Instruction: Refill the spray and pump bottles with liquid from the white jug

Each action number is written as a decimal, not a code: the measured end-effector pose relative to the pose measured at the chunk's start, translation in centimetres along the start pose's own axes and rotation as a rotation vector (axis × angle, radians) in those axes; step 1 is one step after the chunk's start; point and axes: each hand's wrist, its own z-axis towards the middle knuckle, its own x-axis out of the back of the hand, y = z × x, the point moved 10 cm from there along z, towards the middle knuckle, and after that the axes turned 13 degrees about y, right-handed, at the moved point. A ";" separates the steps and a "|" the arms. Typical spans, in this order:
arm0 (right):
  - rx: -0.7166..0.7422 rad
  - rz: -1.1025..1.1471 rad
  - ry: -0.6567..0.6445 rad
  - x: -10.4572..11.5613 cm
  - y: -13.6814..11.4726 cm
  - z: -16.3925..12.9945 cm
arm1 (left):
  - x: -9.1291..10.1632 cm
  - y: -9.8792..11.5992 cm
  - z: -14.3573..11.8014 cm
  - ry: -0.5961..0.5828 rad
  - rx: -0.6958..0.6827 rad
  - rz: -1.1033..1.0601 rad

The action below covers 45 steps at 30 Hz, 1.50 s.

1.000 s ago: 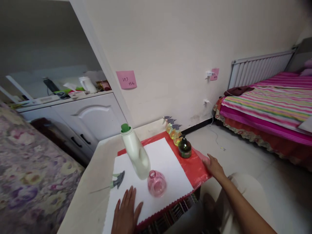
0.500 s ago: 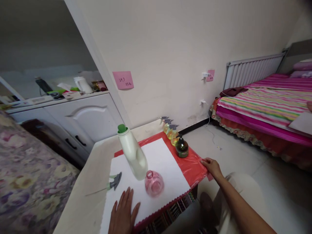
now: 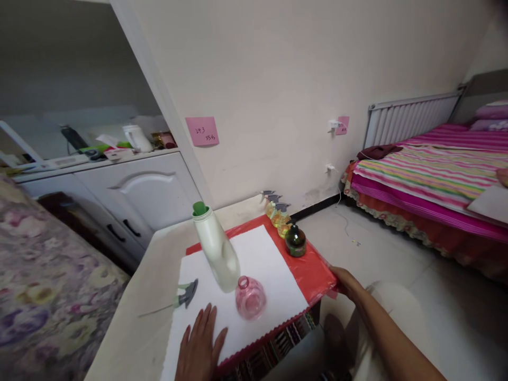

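My left hand lies flat, fingers spread, on the white sheet at the table's near side. My right hand is at the near right corner, its fingers curled around the edge of the red plastic sheet and partly hidden by it. Between the hands sits a clear pink bottle without a top. Behind it stands a tall pale green detergent bottle with its green spout showing. A grey and green spray head with a thin tube lies left of these, above my left hand.
A dark green pump bottle and several yellow spray bottles line the table's right edge. Floral fabric hangs at the left, beside a white cabinet. A bed with striped covers stands at the right.
My right hand has gone from pinching the red sheet's corner to curling lower around its edge, and the corner is pulled down. My left hand stays flat; the bottles have not moved.
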 end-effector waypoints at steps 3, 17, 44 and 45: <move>0.000 0.041 -0.002 0.2 -0.3 -0.2 | 0.1 0.0 0.0 0.008 0.011 -0.004; 0.350 -0.367 0.316 3.6 -5.0 -1.3 | 0.0 0.1 -0.1 0.033 -0.009 0.012; 0.329 -0.645 0.101 3.6 -7.0 -0.2 | 0.3 0.2 0.0 0.063 0.021 -0.045; 0.289 -0.617 0.056 3.4 -6.6 0.2 | 0.4 0.2 0.0 0.066 0.019 -0.048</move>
